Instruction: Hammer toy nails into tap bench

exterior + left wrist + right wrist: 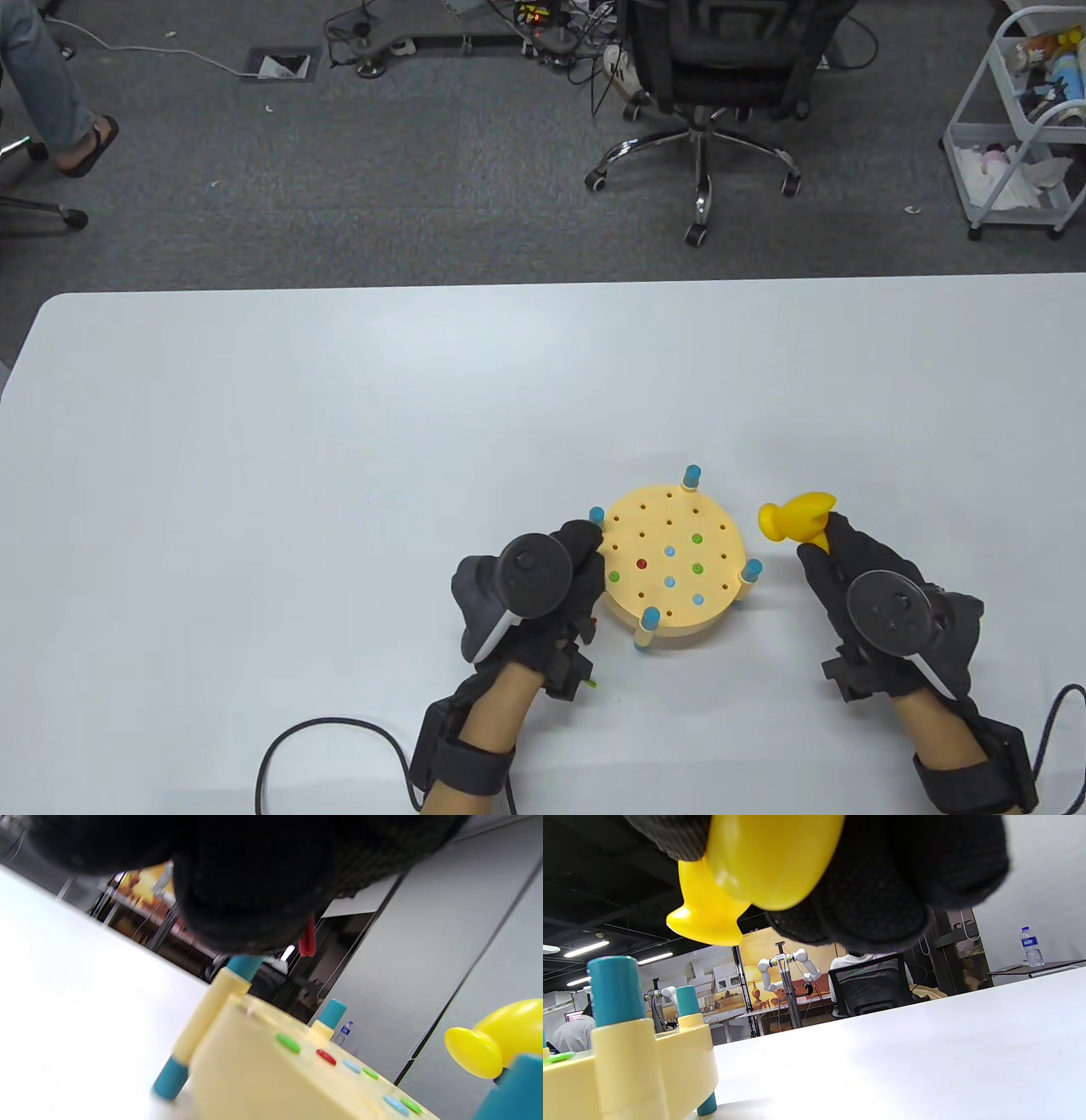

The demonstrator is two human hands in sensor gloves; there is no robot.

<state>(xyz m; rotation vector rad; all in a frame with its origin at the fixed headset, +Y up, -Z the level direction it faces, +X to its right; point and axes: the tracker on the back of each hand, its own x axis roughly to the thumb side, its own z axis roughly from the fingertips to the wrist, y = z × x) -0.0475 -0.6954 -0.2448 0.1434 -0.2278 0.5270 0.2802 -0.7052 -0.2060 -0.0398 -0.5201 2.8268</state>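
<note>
A round pale-yellow tap bench [645,518] on blue-tipped legs stands on the white table [339,441], near the front. Several blue, green and red toy nails [669,552] sit flush in its top; they also show in the left wrist view [326,1057]. My left hand [577,552] rests against the bench's left rim, fingers curled at its edge. My right hand [836,552] grips a yellow toy hammer [797,515] by the handle, its head held just right of the bench and pointing left. The hammer head shows in the right wrist view [708,921] above the bench [628,1069].
A black cable [322,739] loops on the table by my left forearm. An office chair [704,93] and a white cart [1018,127] stand on the floor beyond the table's far edge.
</note>
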